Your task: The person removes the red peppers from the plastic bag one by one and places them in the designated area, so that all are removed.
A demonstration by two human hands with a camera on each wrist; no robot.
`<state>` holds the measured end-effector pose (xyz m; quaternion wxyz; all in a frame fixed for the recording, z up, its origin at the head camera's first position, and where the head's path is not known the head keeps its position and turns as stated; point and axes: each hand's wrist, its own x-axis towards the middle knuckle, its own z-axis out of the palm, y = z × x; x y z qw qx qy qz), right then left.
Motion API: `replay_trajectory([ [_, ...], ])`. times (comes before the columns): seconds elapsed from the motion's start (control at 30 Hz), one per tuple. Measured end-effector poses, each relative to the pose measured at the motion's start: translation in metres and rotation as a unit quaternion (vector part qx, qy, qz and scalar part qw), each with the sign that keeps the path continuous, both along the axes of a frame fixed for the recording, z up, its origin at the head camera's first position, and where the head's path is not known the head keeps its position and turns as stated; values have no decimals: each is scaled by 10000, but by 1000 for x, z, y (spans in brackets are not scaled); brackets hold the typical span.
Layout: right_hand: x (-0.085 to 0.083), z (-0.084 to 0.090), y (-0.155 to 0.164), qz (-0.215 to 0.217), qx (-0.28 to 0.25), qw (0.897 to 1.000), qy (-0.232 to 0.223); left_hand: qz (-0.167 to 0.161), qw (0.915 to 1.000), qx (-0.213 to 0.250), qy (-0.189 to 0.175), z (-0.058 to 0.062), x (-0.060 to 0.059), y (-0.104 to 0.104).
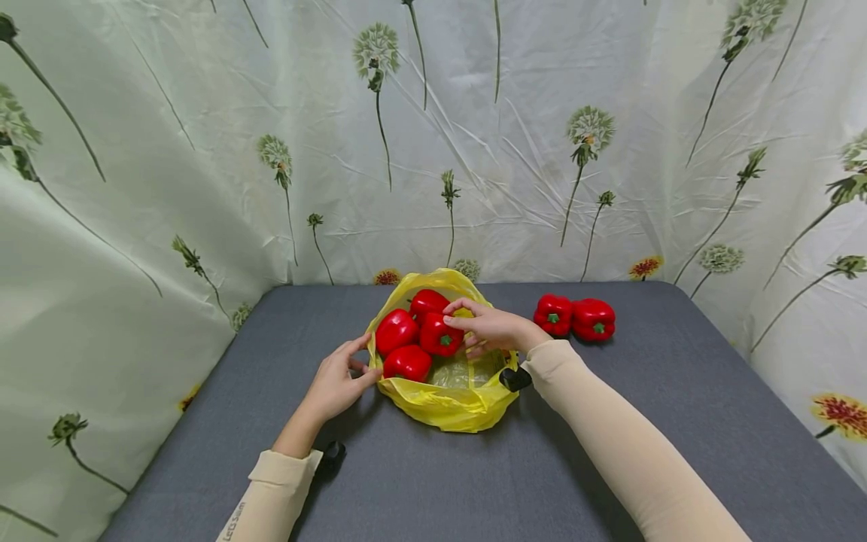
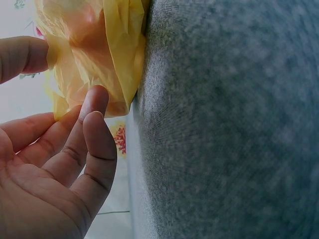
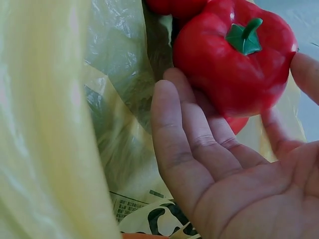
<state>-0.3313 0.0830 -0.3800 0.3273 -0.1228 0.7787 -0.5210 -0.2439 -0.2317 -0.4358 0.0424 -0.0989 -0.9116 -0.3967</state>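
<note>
A yellow plastic bag [image 1: 440, 410] stands on the grey table with its mouth wide, holding several glossy red bell peppers [image 1: 408, 363]. My left hand [image 1: 339, 380] touches the bag's left rim, thumb and index finger spread apart. In the left wrist view, its thumb [image 2: 32, 56] and fingertips meet the thin yellow film. Inside the bag mouth, my right hand [image 1: 491, 327] holds a red bell pepper [image 3: 234, 64] with a green stem. The thumb lies at one side of this pepper and some fingertips are hidden behind it.
Two more red bell peppers [image 1: 592, 320] sit side by side at the back right of the grey table [image 1: 609, 436]. A white curtain [image 1: 515, 135] with a dandelion print hangs behind the table. Black wrist devices [image 1: 515, 378] show at both sleeves.
</note>
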Motion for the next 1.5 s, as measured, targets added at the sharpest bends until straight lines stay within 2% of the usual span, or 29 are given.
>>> replay_trajectory([
  [0.13, 1, 1, -1, -162, 41, 9997, -163, 5, 10000, 13, 1, 0, 0, 0],
  [0.4, -1, -2, -1, -185, 46, 9990, -402, -23, 10000, 58, -10, 0, 0, 0],
  [0.63, 0, -4, 0, -267, -225, 9955, -882, -39, 10000, 24, 44, 0, 0, -1],
  [0.93, -1, -5, -1, -301, -511, 9910, -1198, -49, 9999, 25, 108, 0, 1, 0],
  [1.5, 2, -5, -4, -554, -557, 9899, -1178, -13, 10000, 42, -14, 0, 0, 0],
])
